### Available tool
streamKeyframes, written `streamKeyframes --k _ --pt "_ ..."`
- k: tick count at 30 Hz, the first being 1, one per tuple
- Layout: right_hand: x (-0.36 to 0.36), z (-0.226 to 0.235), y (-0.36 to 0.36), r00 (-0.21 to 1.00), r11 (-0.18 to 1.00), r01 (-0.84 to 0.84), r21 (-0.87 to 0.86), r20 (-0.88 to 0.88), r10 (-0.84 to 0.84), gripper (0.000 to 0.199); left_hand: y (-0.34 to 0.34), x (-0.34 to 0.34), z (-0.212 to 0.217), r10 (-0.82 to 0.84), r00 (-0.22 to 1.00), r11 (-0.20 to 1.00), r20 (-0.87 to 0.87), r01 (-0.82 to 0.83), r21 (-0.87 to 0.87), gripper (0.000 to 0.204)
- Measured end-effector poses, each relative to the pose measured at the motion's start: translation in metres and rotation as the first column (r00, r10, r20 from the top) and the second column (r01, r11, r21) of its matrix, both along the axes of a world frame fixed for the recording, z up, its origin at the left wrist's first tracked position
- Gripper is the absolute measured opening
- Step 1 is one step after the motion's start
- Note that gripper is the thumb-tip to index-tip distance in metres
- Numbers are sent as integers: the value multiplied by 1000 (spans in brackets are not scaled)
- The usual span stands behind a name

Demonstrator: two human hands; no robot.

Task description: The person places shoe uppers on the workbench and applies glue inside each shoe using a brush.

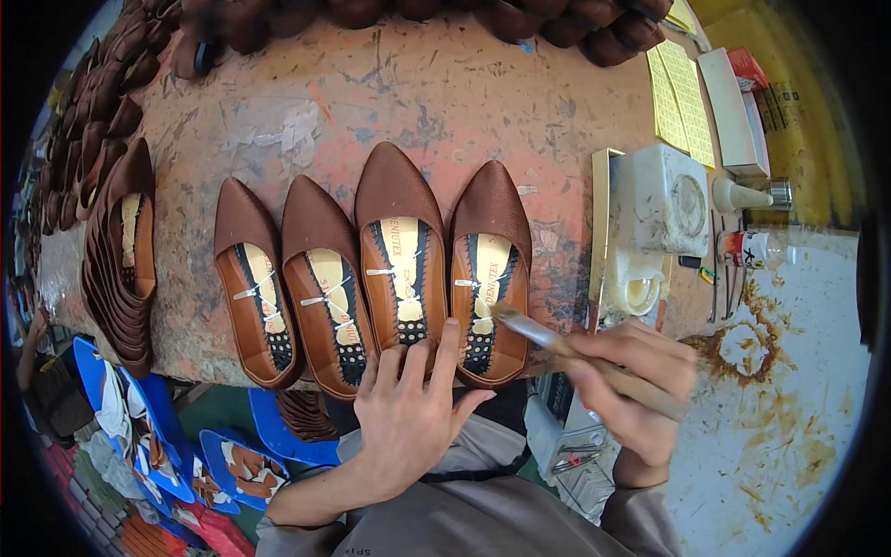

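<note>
Head view. Your right hand is closed round the handle of a brush, fingers and thumb clamped on it. Brush tip sits at the insole of the rightmost shoe. Your left hand is spread, palm down, fingers apart and thumb out to the side; it grips nothing, fingertips resting at the heel end of the third shoe from the left, index finger reaching up between that shoe and the rightmost.

Four brown pointed shoes in a row on the worktop, toes away from you, heels at your edge. White strips cross their insoles.

Writing: reddish lettering on the cream insole panels. To your right, yellow label sheets with rows of small print, too fine to make out; a clear bottle bears a red-and-white label.
</note>
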State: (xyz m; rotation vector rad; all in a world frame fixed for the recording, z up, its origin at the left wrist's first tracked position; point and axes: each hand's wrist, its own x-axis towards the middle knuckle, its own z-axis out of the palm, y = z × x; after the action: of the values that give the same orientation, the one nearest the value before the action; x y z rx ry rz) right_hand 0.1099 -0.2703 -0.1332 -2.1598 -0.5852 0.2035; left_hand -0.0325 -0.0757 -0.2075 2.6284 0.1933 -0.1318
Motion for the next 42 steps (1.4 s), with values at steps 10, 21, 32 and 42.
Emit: streamKeyframes --k 10,21,32,42 --pt "15 -26 9 893 935 -351 -52 -320 317 14 5 6 2 -65 997 998 37 64 28 92" --pt "24 -29 13 916 897 -385 -217 34 401 24 2 5 2 -85 996 994 38 81 79 94" --pt "-22 -63 9 873 930 -227 -288 364 326 34 0 3 3 -69 997 994 40 66 86 93" --pt "-7 -63 19 866 924 -278 -263 346 360 29 18 6 8 -69 993 996 91 73 -42 89"
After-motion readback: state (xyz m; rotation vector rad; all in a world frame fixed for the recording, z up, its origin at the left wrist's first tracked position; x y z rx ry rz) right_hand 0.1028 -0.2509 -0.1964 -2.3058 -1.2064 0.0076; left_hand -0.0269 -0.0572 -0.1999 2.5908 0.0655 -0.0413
